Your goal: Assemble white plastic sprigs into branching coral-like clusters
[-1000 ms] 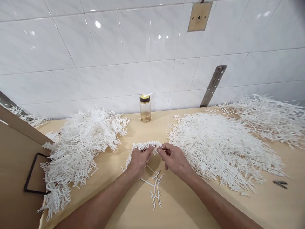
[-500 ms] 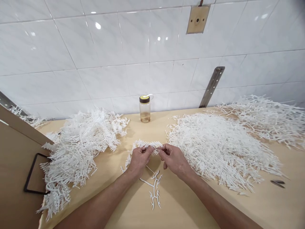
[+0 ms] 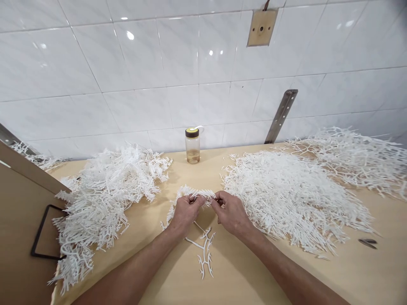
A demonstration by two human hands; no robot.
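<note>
My left hand is closed on a white branched plastic sprig with many short spiky tips. Thumb and forefinger of my right hand pinch at the right end of this sprig; the exact contact is too small to make out. The two hands nearly meet above the table. More white sprig pieces stick out behind and left of my left hand. Below the hands lies a bare white branched stem, forked, with its upper end passing under my left hand.
A large heap of white sprigs lies left, another heap right, with looser branched pieces behind. A bottle stands by the tiled wall. Small dark snips lie far right. A brown panel with a black handle borders the left.
Both hands stay almost in place, with the right fingers shifting slightly at the sprig's end. The whole view has moved a little.
</note>
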